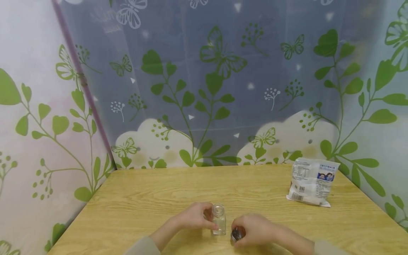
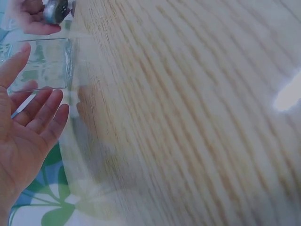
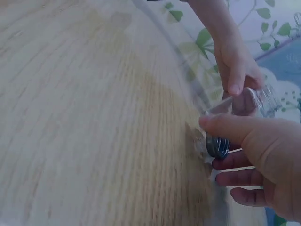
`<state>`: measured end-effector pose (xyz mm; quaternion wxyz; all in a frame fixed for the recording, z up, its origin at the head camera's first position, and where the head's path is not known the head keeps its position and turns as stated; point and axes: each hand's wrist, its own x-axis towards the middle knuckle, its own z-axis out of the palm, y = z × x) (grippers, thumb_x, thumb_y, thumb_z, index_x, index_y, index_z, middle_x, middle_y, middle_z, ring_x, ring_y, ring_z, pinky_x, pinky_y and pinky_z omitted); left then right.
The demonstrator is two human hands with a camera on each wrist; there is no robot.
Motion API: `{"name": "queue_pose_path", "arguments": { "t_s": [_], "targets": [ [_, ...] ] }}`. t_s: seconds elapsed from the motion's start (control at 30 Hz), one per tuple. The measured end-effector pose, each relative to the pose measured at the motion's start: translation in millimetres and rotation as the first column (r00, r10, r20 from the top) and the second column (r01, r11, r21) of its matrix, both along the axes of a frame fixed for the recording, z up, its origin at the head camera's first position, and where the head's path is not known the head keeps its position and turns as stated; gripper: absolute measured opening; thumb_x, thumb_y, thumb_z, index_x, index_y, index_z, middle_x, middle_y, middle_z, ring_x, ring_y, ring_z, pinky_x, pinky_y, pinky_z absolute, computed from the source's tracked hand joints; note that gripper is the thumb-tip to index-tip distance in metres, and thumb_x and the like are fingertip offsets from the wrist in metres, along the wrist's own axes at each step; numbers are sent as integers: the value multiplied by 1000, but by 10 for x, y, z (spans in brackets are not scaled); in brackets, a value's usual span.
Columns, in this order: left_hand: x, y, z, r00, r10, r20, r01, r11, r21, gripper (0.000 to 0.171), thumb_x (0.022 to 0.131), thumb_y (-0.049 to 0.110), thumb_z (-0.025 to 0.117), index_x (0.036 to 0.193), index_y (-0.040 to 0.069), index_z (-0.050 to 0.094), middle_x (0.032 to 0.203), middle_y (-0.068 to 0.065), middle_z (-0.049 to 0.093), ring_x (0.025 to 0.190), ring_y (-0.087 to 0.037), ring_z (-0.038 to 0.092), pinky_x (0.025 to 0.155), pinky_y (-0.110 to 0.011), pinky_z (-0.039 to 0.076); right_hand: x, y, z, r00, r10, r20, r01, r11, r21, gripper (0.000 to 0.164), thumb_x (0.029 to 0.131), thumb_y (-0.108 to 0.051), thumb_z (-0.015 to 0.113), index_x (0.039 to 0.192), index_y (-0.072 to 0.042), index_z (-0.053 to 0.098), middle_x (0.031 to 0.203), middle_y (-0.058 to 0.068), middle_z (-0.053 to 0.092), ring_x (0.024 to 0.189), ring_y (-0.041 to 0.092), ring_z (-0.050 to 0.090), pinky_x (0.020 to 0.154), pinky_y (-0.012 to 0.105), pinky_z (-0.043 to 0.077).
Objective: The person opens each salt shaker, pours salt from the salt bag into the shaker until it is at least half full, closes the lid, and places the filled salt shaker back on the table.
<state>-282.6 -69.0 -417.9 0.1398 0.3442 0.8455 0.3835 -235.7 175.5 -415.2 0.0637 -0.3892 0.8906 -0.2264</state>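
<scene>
1. Pinches jar (image 1: 220, 221) in left hand (image 1: 197, 215), upright at near side of table (image 1: 191, 182).
2. Holds lid (image 1: 236, 235) in right hand (image 1: 256, 229), just beside jar.
3. Should handle as light, stiff, slippery, breakable glass; best gripped round the body.
4. Pinch lid by its rim.

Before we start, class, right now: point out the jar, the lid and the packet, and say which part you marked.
Jar (image 1: 220, 222): head view, on its clear glass side.
Lid (image 1: 236, 234): head view, on its dark middle.
Packet (image 1: 311, 182): head view, centre of its printed side.
</scene>
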Motion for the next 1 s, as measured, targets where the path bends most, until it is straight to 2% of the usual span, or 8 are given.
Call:
{"name": "queue_pose_path", "arguments": {
  "t_s": [0.1,0.2,0.37,0.47,0.63,0.73,0.87,1.0],
  "targets": [
    [-1,-2,-4,1000,-7,-4,7,1000,-2,31,73,26,78,94,13,60,83,9,59,77,-5,57,72,-23,47,60,-56,9,992,73,-98,-64,994,88,30,74,-38,75,95,-20,63,83,-21,56,69,-7,48,58,16,42],
    [1,-5,14,1000,-16,-13,16,1000,4,33,73,26,78,97,12,60,84,8,60,77,-5,57,72,-23,47,104,-121,9,971,154,-185,-127,981,147,28,76,-39,72,96,-22,62,85,-21,56,71,-8,48,59,13,40],
    [9,-9,90,999,-20,-31,21,1000,10,36,73,25,78,102,12,61,86,6,61,80,-7,58,74,-23,46,129,-223,1,909,285,-306,-231,952,199,21,81,-36,69,96,-23,63,85,-20,57,72,-11,48,58,6,36],
    [19,-16,126,999,-27,-26,28,999,18,37,73,23,77,105,11,61,87,5,63,82,-9,59,75,-23,46,131,-290,-14,881,319,-349,-257,943,213,17,81,-34,68,95,-23,64,84,-20,60,72,-11,49,59,5,35],
    [21,-17,148,999,-48,-23,48,998,27,37,75,21,76,107,9,62,89,3,64,83,-10,59,75,-23,46,138,-378,-44,861,330,-387,-254,938,237,16,81,-30,68,95,-23,66,85,-18,63,71,-10,52,59,5,36],
    [14,-10,144,998,-54,-32,55,998,32,36,75,20,75,107,9,62,89,4,64,81,-7,59,74,-23,47,144,-411,-58,863,323,-387,-244,940,240,17,80,-30,69,96,-22,66,86,-16,63,71,-10,52,58,6,37],
    [2,-1,137,998,-55,-43,57,997,45,36,75,20,74,107,8,62,87,4,64,80,-6,59,74,-23,47,142,-432,-67,888,303,-347,-236,946,223,20,83,-33,67,98,-21,65,88,-14,64,74,-8,54,60,7,39],
    [-14,-3,132,997,-56,-46,58,997,50,35,78,24,72,108,8,62,87,7,64,82,-6,58,73,-23,48,134,-430,-77,897,298,-328,-239,949,207,24,83,-34,66,102,-19,64,90,-13,64,76,-7,55,62,8,41]
  ]
}}
